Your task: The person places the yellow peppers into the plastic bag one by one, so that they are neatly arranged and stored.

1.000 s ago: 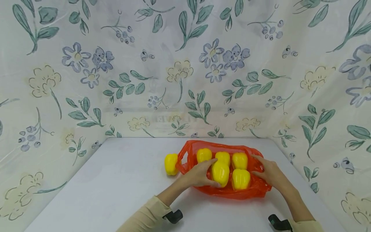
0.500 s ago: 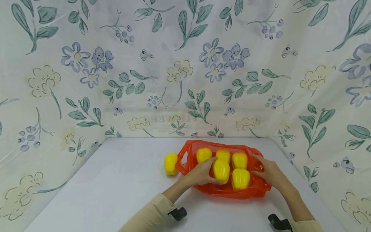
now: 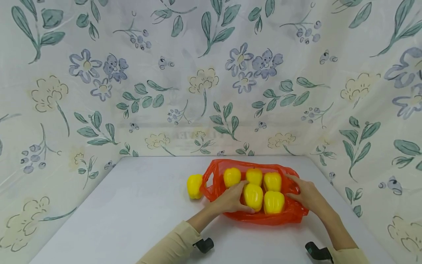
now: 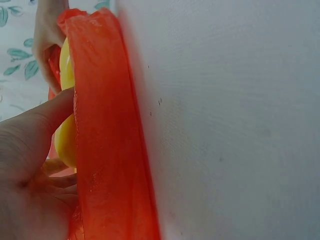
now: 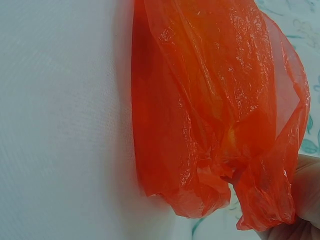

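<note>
An open red plastic bag (image 3: 250,219) lies on the table with several yellow bell peppers in it. My left hand (image 3: 230,199) reaches over the bag's near left side, its thumb and fingers around the front-left bell pepper (image 3: 253,197). In the left wrist view the thumb passes over the bag's rim (image 4: 107,130), and the fingertips are partly hidden behind it. My right hand (image 3: 308,196) holds the bag's right end, thumb in front and fingers behind. The right wrist view shows that hand (image 5: 307,195) at the gathered plastic of the bag's handle, mostly hidden by it.
One more yellow bell pepper (image 3: 194,187) lies outside the bag, against its left handle. The white table (image 3: 125,205) ends at a wall hung with flower-patterned sheeting (image 3: 204,91). Black wrist devices (image 3: 318,253) sit at both sleeves.
My left hand and the bell pepper in it have shifted slightly right, and the pepper now sits close to the front-right one. My right hand and the bag have stayed nearly still.
</note>
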The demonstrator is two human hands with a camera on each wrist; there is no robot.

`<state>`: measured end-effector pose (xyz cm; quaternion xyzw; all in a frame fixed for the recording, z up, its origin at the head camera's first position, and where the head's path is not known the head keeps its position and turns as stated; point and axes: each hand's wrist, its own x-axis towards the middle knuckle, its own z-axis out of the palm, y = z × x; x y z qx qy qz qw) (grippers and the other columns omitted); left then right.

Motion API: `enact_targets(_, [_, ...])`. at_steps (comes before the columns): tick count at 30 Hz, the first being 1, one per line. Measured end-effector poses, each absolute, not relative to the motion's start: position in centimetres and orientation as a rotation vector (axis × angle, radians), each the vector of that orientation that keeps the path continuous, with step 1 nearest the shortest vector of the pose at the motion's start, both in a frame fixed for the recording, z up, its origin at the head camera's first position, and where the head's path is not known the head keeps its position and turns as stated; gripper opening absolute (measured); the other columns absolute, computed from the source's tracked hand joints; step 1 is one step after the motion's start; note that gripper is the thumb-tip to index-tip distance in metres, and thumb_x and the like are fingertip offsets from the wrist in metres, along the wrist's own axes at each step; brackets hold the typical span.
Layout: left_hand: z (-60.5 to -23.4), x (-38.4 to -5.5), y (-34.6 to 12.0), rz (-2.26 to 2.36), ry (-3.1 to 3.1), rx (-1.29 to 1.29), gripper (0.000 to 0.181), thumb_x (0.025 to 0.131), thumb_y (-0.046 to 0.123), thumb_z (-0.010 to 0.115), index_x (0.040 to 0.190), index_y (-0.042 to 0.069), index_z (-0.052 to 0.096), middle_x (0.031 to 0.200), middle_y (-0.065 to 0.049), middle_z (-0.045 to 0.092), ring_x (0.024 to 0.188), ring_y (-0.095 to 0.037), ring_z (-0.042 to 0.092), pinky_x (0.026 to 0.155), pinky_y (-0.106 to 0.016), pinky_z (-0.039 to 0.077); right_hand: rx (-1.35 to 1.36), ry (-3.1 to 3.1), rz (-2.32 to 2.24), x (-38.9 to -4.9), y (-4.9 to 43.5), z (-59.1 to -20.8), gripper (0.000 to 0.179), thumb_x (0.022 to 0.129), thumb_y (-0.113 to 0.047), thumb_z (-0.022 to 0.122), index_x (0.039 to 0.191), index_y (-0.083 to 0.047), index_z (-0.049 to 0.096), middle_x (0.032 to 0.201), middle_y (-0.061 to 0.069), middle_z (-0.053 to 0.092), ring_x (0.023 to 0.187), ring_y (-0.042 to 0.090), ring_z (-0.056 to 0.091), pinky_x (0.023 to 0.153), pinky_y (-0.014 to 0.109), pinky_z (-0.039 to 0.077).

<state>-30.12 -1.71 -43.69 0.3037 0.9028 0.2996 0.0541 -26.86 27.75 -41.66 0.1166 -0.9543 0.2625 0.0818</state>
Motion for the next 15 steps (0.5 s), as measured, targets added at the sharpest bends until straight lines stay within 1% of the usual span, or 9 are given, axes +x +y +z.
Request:
enact_targets(9, [-43.8, -30.1, -1.6, 0.884, 2.744, 0.943, 0.095, 0.076, 0.052, 0.078, 0.151, 0.021, 0.029, 0.146, 0.002, 0.046, 0.132, -0.016, 0.046, 0.108, -0.042, 0.047, 0.338, -2.854, 0.777, -26.9, 27.8, -41.8, 0.069, 0.083, -0.01, 0.076, 0.144, -0.007, 0.045, 0.128, 0.03, 0.058, 0.11, 0.045, 0.058, 0.077, 0.047, 0.06])
enact_targets(12, [-43.2, -29.9, -2.3, 0.868, 2.746, 0.954, 0.097, 0.077, 0.055, 0.077, 0.153, 0.021, 0.027, 0.148, 0.001, 0.045, 0.134, -0.017, 0.045, 0.107, -0.044, 0.047, 0.35, -2.841, 0.767, -26.9, 27.8, -41.8, 0.068, 0.083, -0.01, 0.076, 0.143, -0.006, 0.045, 0.128, 0.029, 0.058, 0.11, 0.045, 0.058, 0.078, 0.047, 0.06])
enact_targets(15, [-42.0, -29.7, -3.3, 0.903, 2.771, 0.989, 0.094, 0.078, 0.056, 0.075, 0.152, 0.02, 0.03, 0.148, -0.003, 0.047, 0.132, -0.02, 0.048, 0.103, -0.044, 0.05, 0.362, -2.819, 0.766, -27.0, 27.9, -41.8, 0.067, 0.082, -0.01, 0.077, 0.142, -0.006, 0.047, 0.128, 0.029, 0.059, 0.111, 0.045, 0.059, 0.079, 0.048, 0.06])
